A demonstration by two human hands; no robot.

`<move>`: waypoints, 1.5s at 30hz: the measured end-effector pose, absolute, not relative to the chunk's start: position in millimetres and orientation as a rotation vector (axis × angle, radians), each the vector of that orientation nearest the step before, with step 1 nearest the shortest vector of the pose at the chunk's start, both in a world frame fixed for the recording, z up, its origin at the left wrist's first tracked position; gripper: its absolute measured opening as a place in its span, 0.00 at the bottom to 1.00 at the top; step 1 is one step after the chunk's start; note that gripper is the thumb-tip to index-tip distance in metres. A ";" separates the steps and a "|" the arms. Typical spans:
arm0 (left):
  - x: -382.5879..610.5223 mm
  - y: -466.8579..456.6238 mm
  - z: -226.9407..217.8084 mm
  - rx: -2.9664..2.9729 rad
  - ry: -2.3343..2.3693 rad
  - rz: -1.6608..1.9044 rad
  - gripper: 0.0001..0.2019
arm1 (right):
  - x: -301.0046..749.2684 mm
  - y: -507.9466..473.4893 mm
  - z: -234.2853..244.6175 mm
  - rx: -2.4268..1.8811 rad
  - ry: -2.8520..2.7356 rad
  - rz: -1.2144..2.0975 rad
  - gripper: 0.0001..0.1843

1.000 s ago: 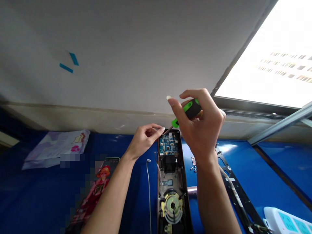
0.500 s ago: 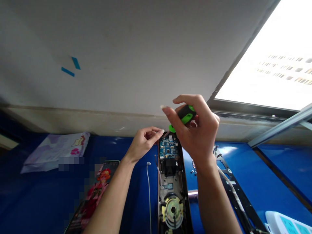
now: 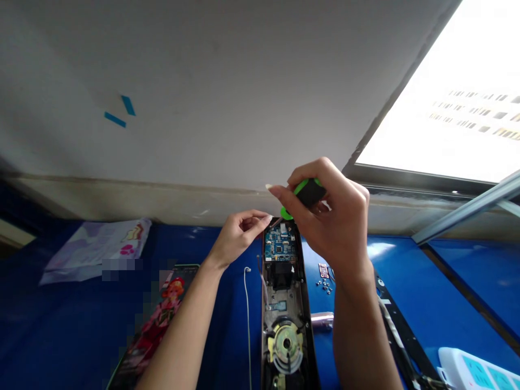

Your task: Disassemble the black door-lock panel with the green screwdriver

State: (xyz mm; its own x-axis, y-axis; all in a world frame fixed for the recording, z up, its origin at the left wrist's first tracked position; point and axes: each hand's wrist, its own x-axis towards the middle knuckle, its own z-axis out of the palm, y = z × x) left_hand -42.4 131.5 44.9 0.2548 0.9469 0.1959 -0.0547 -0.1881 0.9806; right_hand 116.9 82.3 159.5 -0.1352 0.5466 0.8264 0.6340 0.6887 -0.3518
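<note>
A long dark casing (image 3: 307, 325) lies lengthwise before me with its inside exposed. Within it are a blue circuit board (image 3: 280, 246) near the far end and a round speaker (image 3: 286, 342) closer to me. My right hand (image 3: 331, 216) is wrapped round a green and black screwdriver (image 3: 311, 192), whose shaft slants down to the casing's far left corner. At that same corner my left hand (image 3: 244, 233) pinches with thumb and fingertips; whatever lies between them is too small to make out.
Right of the casing lie several screws (image 3: 324, 286), a small reddish board (image 3: 323, 270) and a shiny cylinder (image 3: 323, 321). Farther right are a black panel (image 3: 400, 319) and a white power strip (image 3: 467, 368). At left are a thin white cable (image 3: 247, 319), a phone (image 3: 168, 309) and a packet (image 3: 97, 246).
My right hand has turned the screwdriver slightly in its grip and its wrist has shifted right, uncovering more of the small board and screws. My left hand stays at the corner.
</note>
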 end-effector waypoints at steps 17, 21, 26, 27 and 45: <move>-43.1 130.6 45.4 1.425 0.926 1.158 0.15 | 127.7 72.8 170.0 -0.989 -1.924 -0.032 0.17; -43.3 130.4 47.6 1.420 0.922 1.155 0.16 | 126.5 74.5 167.3 -0.968 -1.939 -0.032 0.21; -43.3 130.4 48.6 1.446 0.926 1.169 0.15 | 126.5 75.6 166.4 -1.004 -1.903 -0.054 0.08; -43.4 130.5 48.6 1.444 0.930 1.169 0.15 | 127.1 75.4 166.9 -0.997 -1.908 -0.038 0.13; -44.9 130.6 48.7 1.439 0.907 1.151 0.15 | 130.4 75.0 167.6 -0.949 -1.925 -0.017 0.27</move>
